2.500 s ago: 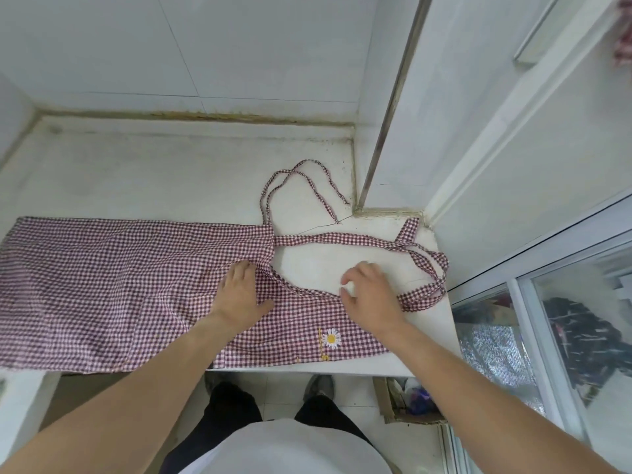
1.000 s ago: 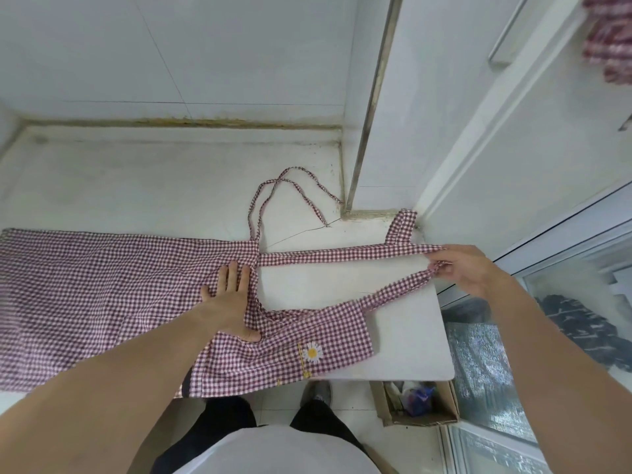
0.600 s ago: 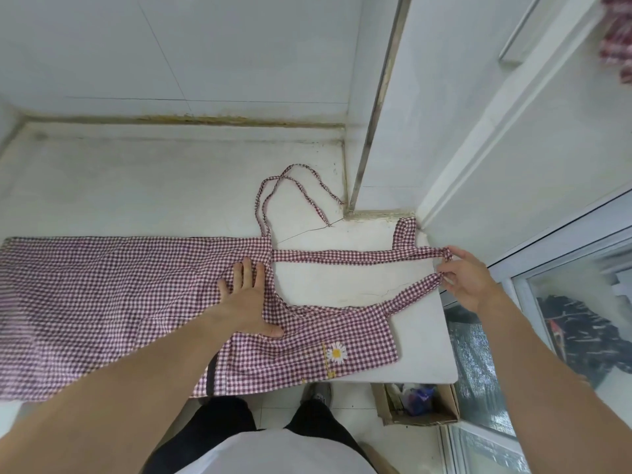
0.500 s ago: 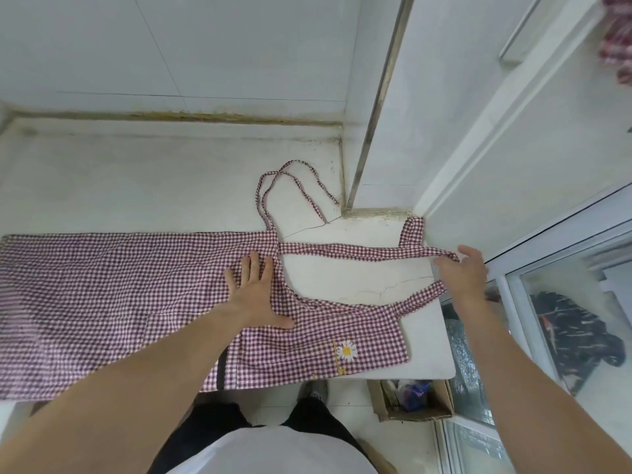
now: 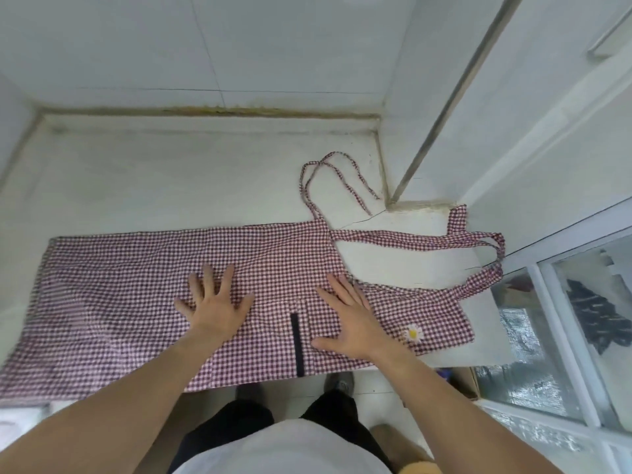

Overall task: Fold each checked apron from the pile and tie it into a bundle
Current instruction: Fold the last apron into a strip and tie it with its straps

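Both grips lie flat with fingers apart on the checked apron (image 5: 136,285), which is spread on the white table (image 5: 171,172): left hand (image 5: 215,307), right hand (image 5: 349,319); its neck strap (image 5: 417,241) lies beyond the right hand.

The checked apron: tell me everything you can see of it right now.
The checked apron is red-and-white gingham cloth, spread flat along the white counter. Its bib, with a daisy patch, lies at the right, the neck strap looped beyond. Thin ties trail behind. Left hand and right hand press it flat.
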Tool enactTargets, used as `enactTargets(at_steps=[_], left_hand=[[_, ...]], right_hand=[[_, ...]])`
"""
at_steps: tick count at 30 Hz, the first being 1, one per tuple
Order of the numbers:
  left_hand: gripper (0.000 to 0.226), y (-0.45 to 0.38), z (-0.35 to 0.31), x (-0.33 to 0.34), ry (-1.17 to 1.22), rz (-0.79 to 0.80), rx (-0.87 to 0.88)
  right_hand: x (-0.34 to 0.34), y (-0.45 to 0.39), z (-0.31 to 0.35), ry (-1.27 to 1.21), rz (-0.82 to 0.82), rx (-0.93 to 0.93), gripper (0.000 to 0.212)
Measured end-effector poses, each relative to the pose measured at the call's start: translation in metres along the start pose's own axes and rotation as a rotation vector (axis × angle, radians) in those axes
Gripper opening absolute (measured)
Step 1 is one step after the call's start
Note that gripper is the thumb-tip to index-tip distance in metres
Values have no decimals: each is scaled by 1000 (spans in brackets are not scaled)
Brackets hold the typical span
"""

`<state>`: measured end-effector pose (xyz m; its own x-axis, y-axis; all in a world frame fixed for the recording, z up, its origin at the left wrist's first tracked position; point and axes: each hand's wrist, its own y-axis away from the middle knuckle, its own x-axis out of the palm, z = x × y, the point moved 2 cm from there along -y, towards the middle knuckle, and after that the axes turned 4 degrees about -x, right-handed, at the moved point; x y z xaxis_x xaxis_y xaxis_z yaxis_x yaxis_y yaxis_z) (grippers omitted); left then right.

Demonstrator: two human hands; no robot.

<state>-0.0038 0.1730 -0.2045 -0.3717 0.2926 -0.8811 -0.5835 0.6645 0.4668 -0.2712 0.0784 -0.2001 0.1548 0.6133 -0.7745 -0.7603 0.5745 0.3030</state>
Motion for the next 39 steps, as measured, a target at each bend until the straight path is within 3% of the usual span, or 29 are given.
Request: enactTargets(at_steps=[3,9,12,15,17,20,22,25,29,33,36,39], left_hand=[[81,-5,47,0,-51,74,61],[102,-17,96,-10,37,46,199],[96,-14,114,-16,42,-23,208],[83,-10,125,-21,-18,-95,108],[82,-8,127,-19,8,-77,41],[81,-4,132,-13,111,-68,66],[78,-1,137,-11,156,-93,74],[75,-4,155,-15,148,-52,-112],[86,-7,199,-28,43,-37,-352],[65,-11,218,-48,117,-196,-383],[45,-20,230,-54,360,-138,-401],[41,-19,239,-62,413,-84,-403]], right_hand=[[1,-1,-6,67,19,111,129],[-12,-12,3,100,129,310,143],[-33,-13,-1,174,193,458,146],[-54,-15,1,231,255,688,139],[-54,-21,19,266,170,773,119],[-24,-41,69,252,-139,416,89],[6,-49,100,138,-139,235,83],[43,-56,108,153,57,306,99],[49,-59,99,134,66,350,109],[48,-60,99,112,74,367,112],[48,-60,101,103,80,374,112],[46,-61,102,88,78,382,112]])
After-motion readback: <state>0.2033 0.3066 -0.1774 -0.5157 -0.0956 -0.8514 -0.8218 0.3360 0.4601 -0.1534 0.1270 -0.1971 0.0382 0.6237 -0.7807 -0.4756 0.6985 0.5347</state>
